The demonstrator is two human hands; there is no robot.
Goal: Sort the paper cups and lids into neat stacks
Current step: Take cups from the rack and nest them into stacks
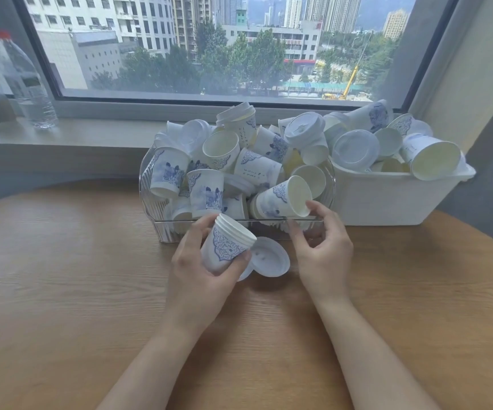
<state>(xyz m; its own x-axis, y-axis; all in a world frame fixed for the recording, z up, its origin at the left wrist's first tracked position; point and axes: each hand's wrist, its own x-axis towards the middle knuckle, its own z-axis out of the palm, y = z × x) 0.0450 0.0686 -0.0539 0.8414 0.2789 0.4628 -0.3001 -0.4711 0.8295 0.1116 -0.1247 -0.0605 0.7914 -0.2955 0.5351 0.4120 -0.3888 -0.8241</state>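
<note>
My left hand [193, 276] grips a short nested stack of white paper cups with blue patterns [224, 247], tilted with the rims up and to the right. Just right of it, white plastic lids [268, 257] lie on the wooden table. My right hand [320, 247] hovers at the front edge of the clear bin [150, 202]; its index fingertip touches the rim of a cup lying on its side [283, 199], thumb apart and holding nothing. The clear bin is heaped with loose cups and lids.
A white bin [387, 202] full of cups and lids stands to the right of the clear one. Clear plastic bottles [23, 81] stand on the window sill at the far left. Wooden table surface [62, 276] extends left and toward me.
</note>
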